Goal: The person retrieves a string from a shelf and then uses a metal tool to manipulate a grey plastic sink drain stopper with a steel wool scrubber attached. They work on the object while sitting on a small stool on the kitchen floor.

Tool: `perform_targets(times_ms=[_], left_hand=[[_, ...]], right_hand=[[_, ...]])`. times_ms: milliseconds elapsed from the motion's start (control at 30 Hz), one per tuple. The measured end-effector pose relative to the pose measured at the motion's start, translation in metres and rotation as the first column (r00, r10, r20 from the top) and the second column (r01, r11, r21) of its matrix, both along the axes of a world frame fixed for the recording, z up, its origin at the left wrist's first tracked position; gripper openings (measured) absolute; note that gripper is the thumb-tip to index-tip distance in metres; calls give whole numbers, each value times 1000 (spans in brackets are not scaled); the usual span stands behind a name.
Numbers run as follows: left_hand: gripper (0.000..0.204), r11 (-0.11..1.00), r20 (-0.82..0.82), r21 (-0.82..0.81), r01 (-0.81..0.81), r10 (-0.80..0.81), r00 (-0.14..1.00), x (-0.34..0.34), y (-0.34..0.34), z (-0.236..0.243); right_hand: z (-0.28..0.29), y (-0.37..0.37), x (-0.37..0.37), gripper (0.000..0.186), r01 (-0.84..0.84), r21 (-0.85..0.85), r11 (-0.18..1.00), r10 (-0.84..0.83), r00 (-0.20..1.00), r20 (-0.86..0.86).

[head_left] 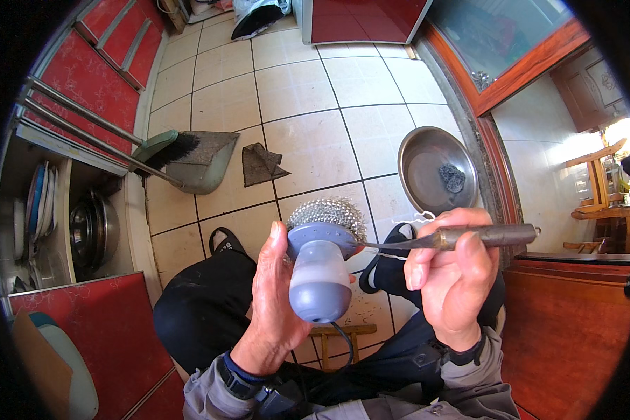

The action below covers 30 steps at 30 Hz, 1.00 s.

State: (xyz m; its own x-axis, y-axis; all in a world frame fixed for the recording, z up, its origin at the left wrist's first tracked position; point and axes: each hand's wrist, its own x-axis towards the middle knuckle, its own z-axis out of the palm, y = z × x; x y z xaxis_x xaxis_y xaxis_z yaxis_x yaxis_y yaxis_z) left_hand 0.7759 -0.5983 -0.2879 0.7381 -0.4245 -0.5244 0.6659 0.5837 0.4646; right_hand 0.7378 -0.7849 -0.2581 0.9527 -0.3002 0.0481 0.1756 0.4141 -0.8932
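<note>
In the middle of the view my left hand (271, 301) is wrapped round a pot-scrubbing brush (320, 280). Its head is a silvery steel-wool pad (329, 212), turned upward, over a grey-blue collar; below are a clear body and a rounded grey-blue base. My right hand (458, 280) grips a thin-bladed tool (486, 236) by its brown cylindrical handle. The blade's dark tip meets the right edge of the collar; whether it goes in, I cannot tell. Pale thread or wire (414, 220) loops by the blade and my right fingers.
A metal basin (407, 150) with a dark scouring pad (452, 178) stands on the tiled floor, ahead right. Ahead left lie a dustpan (206, 157) with a brush and a dark cloth (262, 165). An open cupboard (63, 203) with dishes is at left; a wooden-framed door (483, 98) is at right.
</note>
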Motion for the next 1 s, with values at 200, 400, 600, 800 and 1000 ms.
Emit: perform_targets(times_ms=[200, 400, 600, 800, 1000], left_hand=[[68, 995, -62, 100, -2, 8, 998, -2, 0, -4], [51, 993, 28, 92, 71, -74, 997, -3, 3, -7], [44, 953, 238, 110, 284, -302, 923, -4, 4, -4], [48, 876, 452, 362, 319, -465, 761, -9, 4, -13], [32, 827, 546, 481, 291, -542, 639, -10, -1, -28]], right_hand=[[4, -16, 5, 33, -60, 213, 975, 80, 993, -87], [-2, -27, 10, 33, -276, 482, 832, 299, 954, 30], [-16, -31, 13, 35, -491, 549, 677, 551, 832, 66], [-21, -24, 8, 35, -531, 582, 616, 657, 754, -8], [-16, -19, 5, 30, -568, 403, 718, 676, 706, -209]])
